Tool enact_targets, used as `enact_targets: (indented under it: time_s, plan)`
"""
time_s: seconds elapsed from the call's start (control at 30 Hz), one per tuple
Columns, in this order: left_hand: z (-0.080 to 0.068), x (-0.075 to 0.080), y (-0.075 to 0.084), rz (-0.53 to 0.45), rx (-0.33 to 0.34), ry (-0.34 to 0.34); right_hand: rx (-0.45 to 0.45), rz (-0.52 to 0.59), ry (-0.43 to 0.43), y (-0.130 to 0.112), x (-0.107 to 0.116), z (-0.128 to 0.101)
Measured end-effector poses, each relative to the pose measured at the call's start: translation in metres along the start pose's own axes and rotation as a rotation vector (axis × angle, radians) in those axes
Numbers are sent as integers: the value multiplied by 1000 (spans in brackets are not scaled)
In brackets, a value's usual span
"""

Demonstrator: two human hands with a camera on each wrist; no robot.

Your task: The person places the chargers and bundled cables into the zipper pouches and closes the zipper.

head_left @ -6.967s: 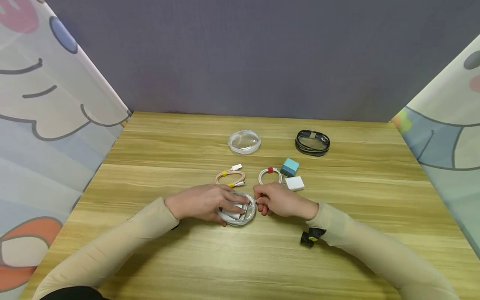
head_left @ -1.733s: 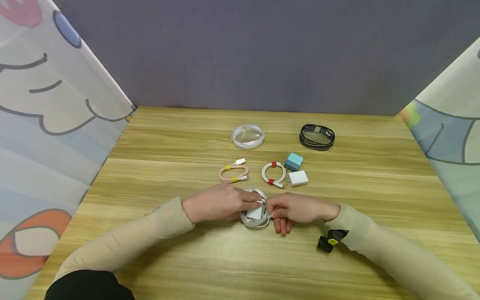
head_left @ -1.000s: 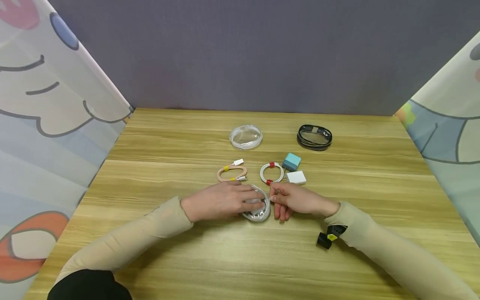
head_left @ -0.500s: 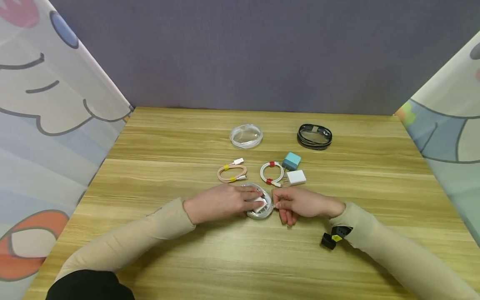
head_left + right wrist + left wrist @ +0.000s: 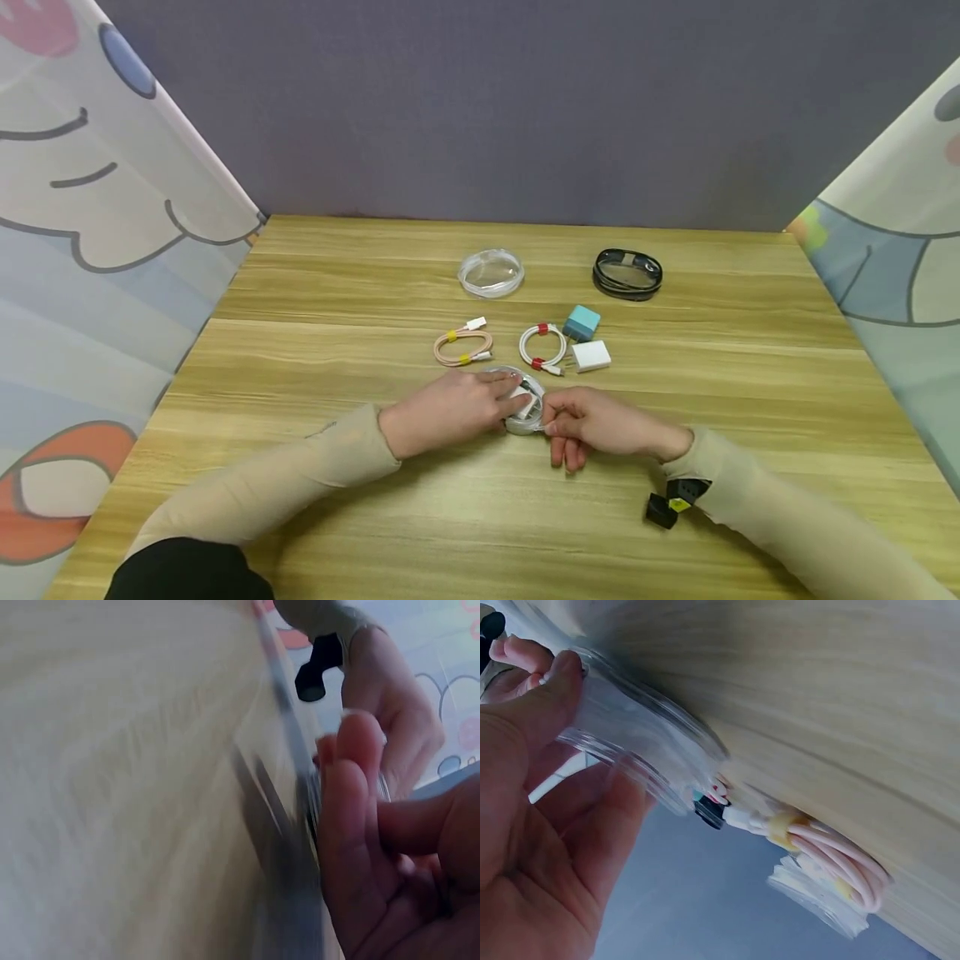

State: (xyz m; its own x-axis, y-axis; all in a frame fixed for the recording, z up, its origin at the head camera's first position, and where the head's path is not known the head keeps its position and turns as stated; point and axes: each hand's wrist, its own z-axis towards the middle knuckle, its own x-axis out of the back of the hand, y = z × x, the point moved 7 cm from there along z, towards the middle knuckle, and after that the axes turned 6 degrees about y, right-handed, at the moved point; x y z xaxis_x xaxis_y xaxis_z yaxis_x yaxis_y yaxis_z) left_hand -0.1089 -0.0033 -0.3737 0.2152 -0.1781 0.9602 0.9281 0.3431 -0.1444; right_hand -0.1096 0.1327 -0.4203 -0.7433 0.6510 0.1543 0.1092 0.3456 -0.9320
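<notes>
My left hand (image 5: pixel 453 412) grips a round coil of clear-and-white cable (image 5: pixel 525 428), fingers lying over its top. In the left wrist view the thumb is on one side of the coil (image 5: pixel 656 724) and the fingers are on the other. A white block (image 5: pixel 529 409) shows inside the ring, partly hidden by the left fingers. At the coil's right edge, my right hand (image 5: pixel 603 421) pinches a thin white end between thumb and forefinger; its other fingers hang below. The right wrist view shows the right fingers (image 5: pixel 349 802) close together, near the tabletop.
Behind the hands lie a pink cable (image 5: pixel 463 347) with yellow ties, a white cable (image 5: pixel 543 346) with red ties, a teal plug adapter (image 5: pixel 582 322) and a white one (image 5: pixel 592 356). Farther back are a clear-white coil (image 5: pixel 491 292) and a black cable coil (image 5: pixel 627 289).
Since seven seconds ago, both hands and the coil have shifted right. In the last half second the right hand has come slightly nearer the front edge, still at the coil's right side.
</notes>
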Motion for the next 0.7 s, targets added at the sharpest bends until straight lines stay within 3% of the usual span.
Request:
enact_targets:
  time_s: [0.33, 0.7]
  plan:
    - [6, -1, 3, 46, 40, -14, 40, -28, 106, -5, -10, -3]
    - [1, -1, -1, -6, 32, -50, 43, 34, 38, -5, -4, -2]
